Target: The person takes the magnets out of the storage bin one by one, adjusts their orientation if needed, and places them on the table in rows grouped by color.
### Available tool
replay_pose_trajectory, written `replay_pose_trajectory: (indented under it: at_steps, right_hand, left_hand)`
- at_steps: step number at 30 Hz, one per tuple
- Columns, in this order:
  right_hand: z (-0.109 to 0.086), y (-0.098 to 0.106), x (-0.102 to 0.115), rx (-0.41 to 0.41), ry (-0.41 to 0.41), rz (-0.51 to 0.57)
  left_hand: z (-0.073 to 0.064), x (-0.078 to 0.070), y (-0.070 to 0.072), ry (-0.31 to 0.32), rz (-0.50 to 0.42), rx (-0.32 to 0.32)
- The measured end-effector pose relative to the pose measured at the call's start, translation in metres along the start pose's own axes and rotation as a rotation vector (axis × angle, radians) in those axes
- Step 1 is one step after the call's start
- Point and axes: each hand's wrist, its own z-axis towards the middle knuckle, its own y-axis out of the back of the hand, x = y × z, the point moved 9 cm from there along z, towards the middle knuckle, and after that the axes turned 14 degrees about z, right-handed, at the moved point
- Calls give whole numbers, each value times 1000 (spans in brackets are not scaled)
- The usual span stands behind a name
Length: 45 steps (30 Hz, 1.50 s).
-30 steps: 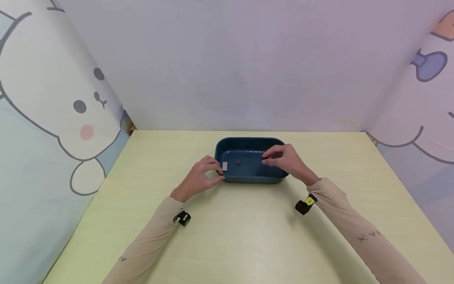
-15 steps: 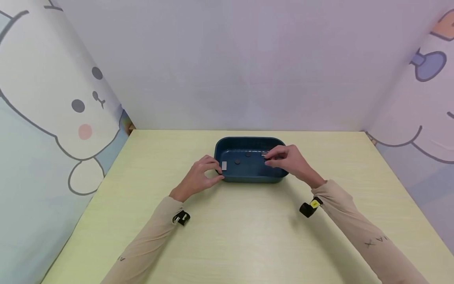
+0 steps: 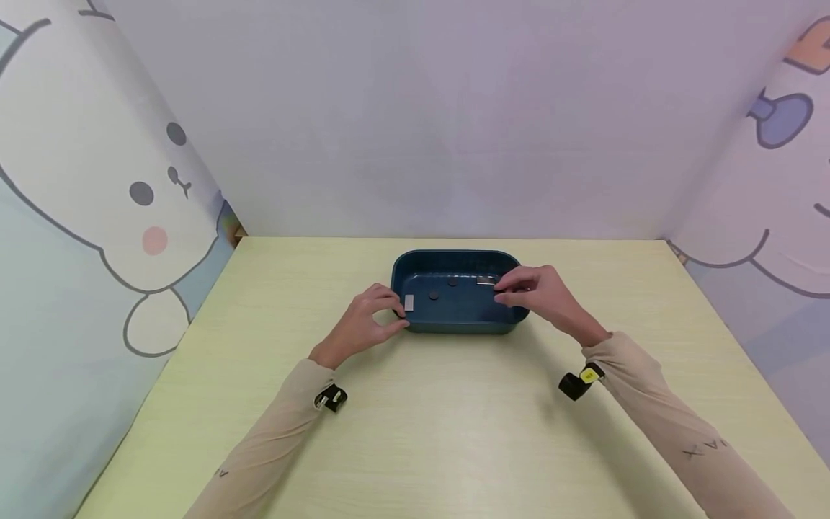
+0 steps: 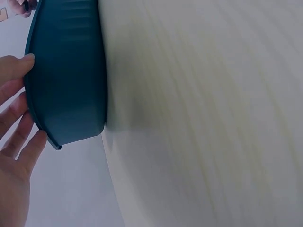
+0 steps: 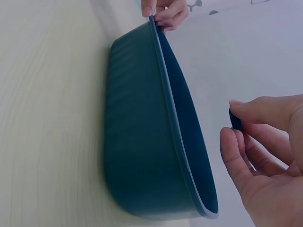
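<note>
A dark blue-green plastic basin (image 3: 454,328) stands on the table, long side toward me. My left hand (image 3: 363,324) grips its left end by the rim, thumb outside. Over the right end, my right hand (image 3: 534,295) pinches a small dark round disc (image 5: 235,119) between thumb and fingertips, above the rim in the right wrist view. Inside the basin lie two small dark discs, one left of centre (image 3: 434,295) and one farther back (image 3: 452,282). A small white rectangular piece (image 3: 409,303) is at the left end; a shiny rectangular piece (image 3: 485,280) lies near the right hand.
The pale wooden table (image 3: 441,418) stretches out around the basin. A plain white wall (image 3: 454,130) rises behind its back edge. Cartoon-printed panels stand at the left (image 3: 78,216) and right (image 3: 778,180).
My right hand has shifted to the right over the basin, uncovering the shiny rectangular piece at the back right. My left hand keeps its grip on the rim.
</note>
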Motion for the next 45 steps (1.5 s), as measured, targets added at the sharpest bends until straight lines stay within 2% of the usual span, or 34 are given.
replay_pose_trajectory:
  at_steps: [14, 24, 45]
  right_hand:
    - [-7, 10, 2, 8, 2, 19]
    - [-12, 19, 1, -36, -5, 32]
    - [-29, 43, -2, -48, 1, 51]
  left_hand:
    - [-2, 3, -1, 10, -7, -2]
    - [-2, 5, -1, 13, -6, -1]
    - [-1, 4, -1, 10, -8, -3]
